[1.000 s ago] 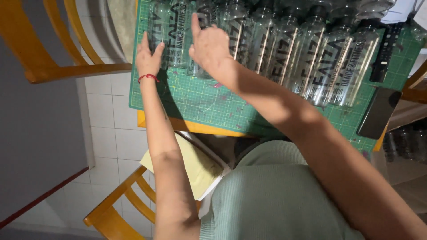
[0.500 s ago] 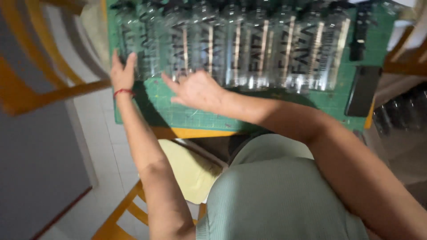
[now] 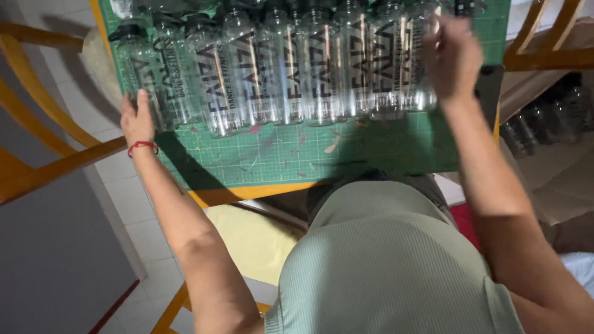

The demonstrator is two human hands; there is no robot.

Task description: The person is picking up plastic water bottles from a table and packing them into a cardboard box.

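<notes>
Lying across a green gridded cutting mat (image 3: 291, 154) on a yellow-edged desk (image 3: 247, 193): a row of clear plastic bottles with black caps and black lettering (image 3: 291, 68), side by side, touching one another, caps pointing away from the person. Bracketing that row from both ends: the left hand (image 3: 137, 119) and the right hand (image 3: 450, 57).

Resting flat against the leftmost clear bottle (image 3: 143, 68) at the near left end of the row: the left hand, fingers spread and pointing up the mat, a red thread bracelet (image 3: 142, 146) circling the wrist. Closing loosely over the rightmost clear bottle (image 3: 422, 62) at the far right end: the right hand, fingers curled and blurred, grip not fully readable, seemingly touching the bottle rather than lifting it.

Differing from half a second ago: the right hand now sitting at the right end of the row instead of near its left-middle part; the left hand staying at the left end.

Surrounding the desk: orange wooden chair frames (image 3: 43, 142) at left and upper right (image 3: 544, 43), a pale tiled floor (image 3: 130, 216) below, a pale yellow cushion (image 3: 260, 241) under the desk edge, more dark-capped clear bottles (image 3: 544, 117) in shadow at right. Filling the lower foreground: a green ribbed shirt (image 3: 383, 266), hiding the near desk edge at centre.
</notes>
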